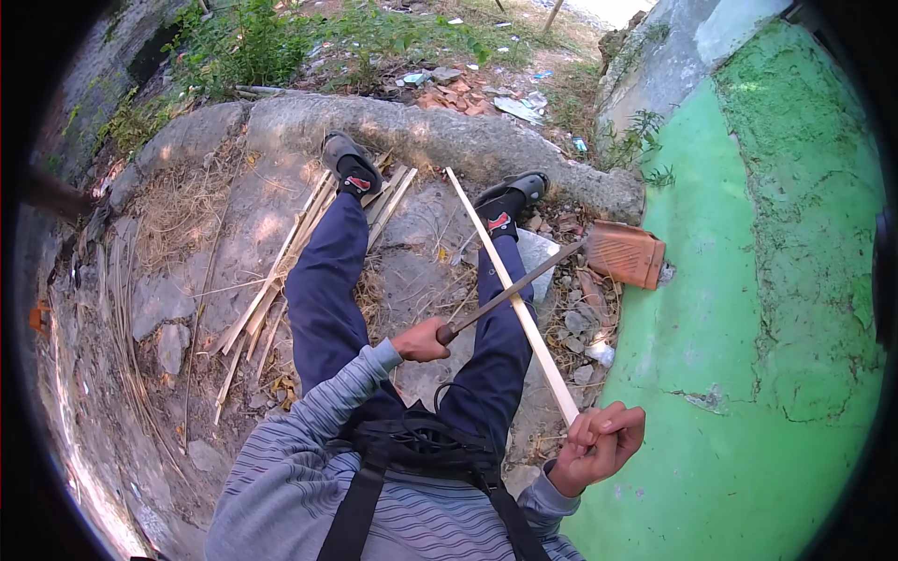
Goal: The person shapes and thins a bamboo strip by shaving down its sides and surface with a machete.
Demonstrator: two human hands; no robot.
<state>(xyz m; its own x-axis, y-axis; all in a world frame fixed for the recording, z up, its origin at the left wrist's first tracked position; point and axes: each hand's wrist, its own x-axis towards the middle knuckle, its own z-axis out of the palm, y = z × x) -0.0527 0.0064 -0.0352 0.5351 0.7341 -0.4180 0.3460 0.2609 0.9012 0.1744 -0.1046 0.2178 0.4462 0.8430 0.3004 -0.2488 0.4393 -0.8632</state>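
Observation:
My left hand is closed round the dark handle of a long-bladed knife. Its narrow brownish blade points up and to the right, crossing over a pale bamboo strip; whether the two touch I cannot tell. My right hand grips the near end of that strip, fingers curled, by the green wall. From there the strip slants away over my right leg to the ground beside my right shoe. More split strips lie in a loose bundle under and beside my left leg.
A green wall rises close on my right, with an orange hollow brick at its foot. Rubble lies beside it. A low stone kerb runs past my feet, with weeds and litter beyond. Long thin strips lie far left.

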